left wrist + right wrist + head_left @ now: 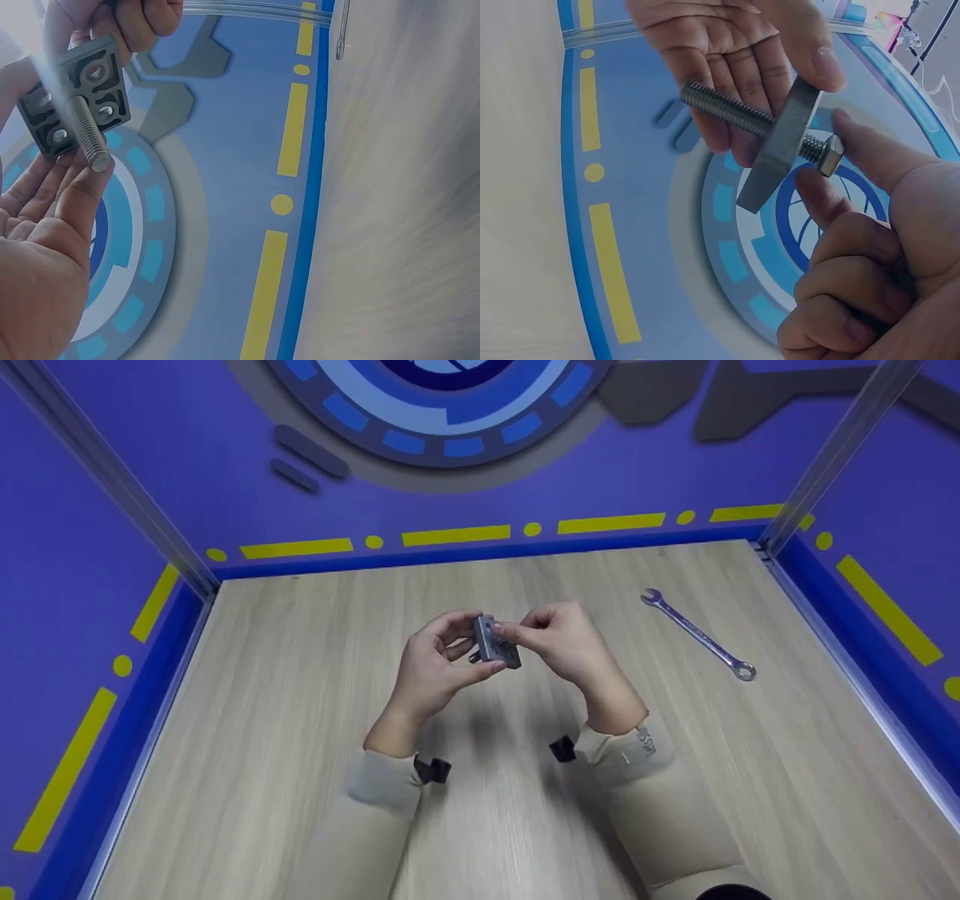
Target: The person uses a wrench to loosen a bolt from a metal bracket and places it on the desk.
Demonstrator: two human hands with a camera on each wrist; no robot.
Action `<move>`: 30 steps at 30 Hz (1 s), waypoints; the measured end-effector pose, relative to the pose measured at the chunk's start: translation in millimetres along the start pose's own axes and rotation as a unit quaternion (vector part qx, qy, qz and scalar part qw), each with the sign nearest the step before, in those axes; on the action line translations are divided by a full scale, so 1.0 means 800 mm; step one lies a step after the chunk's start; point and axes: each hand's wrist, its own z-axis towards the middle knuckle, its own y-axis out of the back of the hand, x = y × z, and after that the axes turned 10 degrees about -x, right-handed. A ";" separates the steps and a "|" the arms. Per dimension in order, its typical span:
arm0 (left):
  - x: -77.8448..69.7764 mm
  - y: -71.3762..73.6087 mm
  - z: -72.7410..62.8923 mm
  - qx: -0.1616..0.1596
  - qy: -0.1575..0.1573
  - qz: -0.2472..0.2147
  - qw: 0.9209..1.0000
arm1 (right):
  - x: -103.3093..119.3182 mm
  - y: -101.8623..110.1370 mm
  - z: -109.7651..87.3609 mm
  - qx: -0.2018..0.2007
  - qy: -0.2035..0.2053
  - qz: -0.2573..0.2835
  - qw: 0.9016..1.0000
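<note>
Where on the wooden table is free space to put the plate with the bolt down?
The table is bare on the whole left side, between the left hand and the left wall. The near strip in front of the sleeves is also free. The right side is tighter: a wrench lies between the right hand and the right wall.

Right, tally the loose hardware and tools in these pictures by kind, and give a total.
Metal plate: 1, held in the left hand
Bolt: 1, through the plate, head pinched by the right hand
Wrench: 1, lying on the table
Total: 3
</note>
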 end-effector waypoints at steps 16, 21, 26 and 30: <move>0.000 0.003 0.002 0.000 0.011 -0.004 1.000 | 0.002 0.007 -0.001 0.048 0.031 0.020 0.998; 0.000 0.003 0.002 0.000 0.011 0.000 1.000 | 0.003 0.009 -0.003 0.059 0.047 0.020 0.997; 0.000 0.004 0.002 0.002 0.010 0.001 1.000 | 0.002 0.010 -0.003 0.069 0.055 0.027 0.996; -0.002 0.003 0.001 0.000 0.021 -0.003 1.000 | 0.000 0.013 -0.004 0.074 0.057 0.054 0.994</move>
